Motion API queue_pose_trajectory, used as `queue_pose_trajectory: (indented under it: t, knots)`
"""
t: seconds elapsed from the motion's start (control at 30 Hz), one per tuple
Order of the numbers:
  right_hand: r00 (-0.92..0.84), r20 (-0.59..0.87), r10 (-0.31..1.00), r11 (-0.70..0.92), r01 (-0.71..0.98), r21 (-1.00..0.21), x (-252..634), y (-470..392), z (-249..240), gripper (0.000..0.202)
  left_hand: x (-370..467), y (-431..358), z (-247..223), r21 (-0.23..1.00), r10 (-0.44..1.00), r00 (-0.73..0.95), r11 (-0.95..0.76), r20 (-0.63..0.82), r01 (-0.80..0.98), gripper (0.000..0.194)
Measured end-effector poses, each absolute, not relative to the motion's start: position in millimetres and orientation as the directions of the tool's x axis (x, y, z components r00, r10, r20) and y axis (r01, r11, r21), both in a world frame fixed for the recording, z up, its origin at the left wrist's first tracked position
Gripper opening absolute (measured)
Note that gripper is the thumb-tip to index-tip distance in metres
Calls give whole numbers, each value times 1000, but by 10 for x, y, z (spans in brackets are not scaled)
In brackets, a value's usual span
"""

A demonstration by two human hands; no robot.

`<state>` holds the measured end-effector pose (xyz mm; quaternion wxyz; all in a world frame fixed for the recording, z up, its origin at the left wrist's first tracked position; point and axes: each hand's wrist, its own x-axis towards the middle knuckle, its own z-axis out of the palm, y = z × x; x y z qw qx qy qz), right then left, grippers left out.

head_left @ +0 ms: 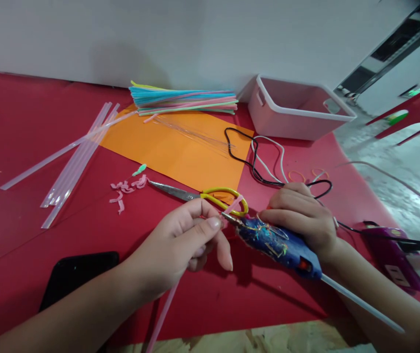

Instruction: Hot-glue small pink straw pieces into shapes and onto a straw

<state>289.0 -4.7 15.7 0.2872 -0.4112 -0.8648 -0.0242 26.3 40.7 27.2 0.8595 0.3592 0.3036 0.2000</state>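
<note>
My right hand (301, 215) is wrapped round a blue hot glue gun (276, 242), stained with dried glue. A clear glue stick (360, 301) juts from its rear. The metal nozzle meets the fingertips of my left hand (191, 235), which pinch a pink pipe cleaner (163, 321). The pipe cleaner's long end hangs below that hand; its short end shows near the nozzle. Just behind lie yellow-handled scissors (180, 191), partly covered by my left hand. Pink fuzzy curled scraps (125, 189) and a small green piece (139, 170) rest by the blade tip.
Clear glue sticks (81, 152) lie at left, above a black phone (81, 274). Bundled pipe cleaners (184, 100) and thin wires (195, 135) rest on orange paper (151, 147). A pink bin (294, 115) stands behind black and white cords (256, 162). A purple power strip (389, 255) sits right.
</note>
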Motion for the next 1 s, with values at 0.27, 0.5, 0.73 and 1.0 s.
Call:
queue_pose_trajectory:
  t: [0.27, 0.5, 0.73, 1.0]
  knots:
    - [-499, 538, 680, 662, 733, -156, 2900, -54, 139, 9, 271, 407, 300, 824, 627, 694, 559, -352, -87, 20]
    - [-502, 539, 677, 669, 725, -164, 2914, -62, 145, 12, 264, 411, 289, 829, 625, 697, 553, -352, -77, 20]
    - [-458, 559, 691, 651, 730, -207, 2917, -80, 131, 9, 263, 420, 278, 744, 563, 718, 662, -410, -94, 18]
    - [-474, 544, 692, 655, 730, -197, 2905, -81, 145, 9, 261, 431, 277, 667, 521, 713, 738, -470, -100, 18]
